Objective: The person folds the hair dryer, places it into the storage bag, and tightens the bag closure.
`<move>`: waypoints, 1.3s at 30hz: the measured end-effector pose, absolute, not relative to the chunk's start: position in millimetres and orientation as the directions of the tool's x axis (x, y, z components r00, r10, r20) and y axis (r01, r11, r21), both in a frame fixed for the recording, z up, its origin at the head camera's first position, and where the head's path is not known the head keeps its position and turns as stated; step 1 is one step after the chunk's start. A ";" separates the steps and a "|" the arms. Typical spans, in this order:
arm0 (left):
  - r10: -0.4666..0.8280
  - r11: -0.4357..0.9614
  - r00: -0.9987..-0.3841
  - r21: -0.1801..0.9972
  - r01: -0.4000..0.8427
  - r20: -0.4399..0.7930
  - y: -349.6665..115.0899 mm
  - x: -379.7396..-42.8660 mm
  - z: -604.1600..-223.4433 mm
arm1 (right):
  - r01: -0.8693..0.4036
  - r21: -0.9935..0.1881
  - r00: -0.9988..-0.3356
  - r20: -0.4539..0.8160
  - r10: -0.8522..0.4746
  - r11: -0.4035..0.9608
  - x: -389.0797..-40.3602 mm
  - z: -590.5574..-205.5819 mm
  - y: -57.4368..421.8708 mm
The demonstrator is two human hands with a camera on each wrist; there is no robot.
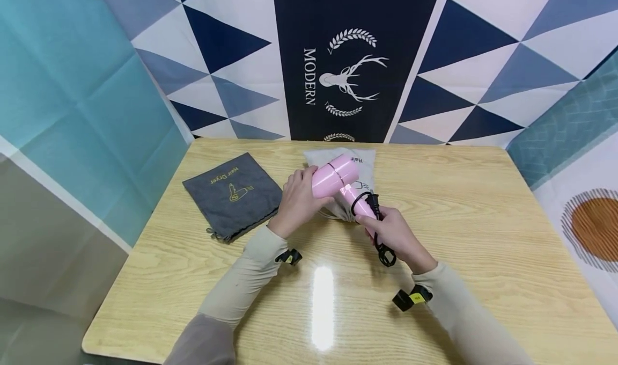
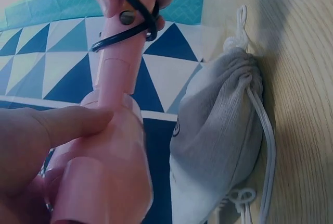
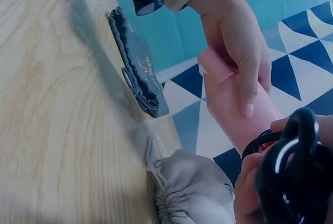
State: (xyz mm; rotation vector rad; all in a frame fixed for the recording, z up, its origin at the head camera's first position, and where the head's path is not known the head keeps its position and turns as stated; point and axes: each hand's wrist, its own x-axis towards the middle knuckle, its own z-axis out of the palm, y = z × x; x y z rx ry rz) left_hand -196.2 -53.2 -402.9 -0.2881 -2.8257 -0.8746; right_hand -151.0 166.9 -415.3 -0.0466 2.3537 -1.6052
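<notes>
A pink hair dryer (image 1: 335, 175) is held up above the table by both hands. The left hand (image 1: 298, 199) grips the rear of its barrel, with the thumb (image 2: 78, 122) lying along the body in the left wrist view. Around the handle, the right hand (image 1: 397, 233) curls its fingers. A black power cord (image 1: 386, 255) loops about the handle, its plug by the right hand. Behind the dryer lies a light grey drawstring bag (image 1: 364, 166), bulging in both wrist views; its contents are hidden.
A flat dark grey drawstring bag (image 1: 232, 193) printed "Hair Dryer" lies on the left of the wooden table (image 1: 473, 220). A patterned cloth wall (image 1: 232, 37) stands behind the table. Black wrist cameras (image 1: 288, 256) are strapped to both sleeves.
</notes>
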 end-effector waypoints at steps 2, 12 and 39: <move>0.148 0.798 -0.974 0.562 0.220 0.172 -57.5 -195.9 -402.3 | 0.132 -0.914 -0.957 -0.218 -0.191 0.385 -150.8 -417.0 166.2; 0.171 0.725 -0.985 0.671 0.151 0.037 -73.2 -201.4 -400.3 | 0.142 -0.908 -0.953 -0.233 -0.193 0.395 -151.2 -423.2 159.1; 0.340 0.556 -0.922 0.830 0.041 -0.183 -93.1 -210.5 -400.6 | 0.049 -0.845 -0.946 -0.210 -0.247 0.533 -140.2 -424.4 154.0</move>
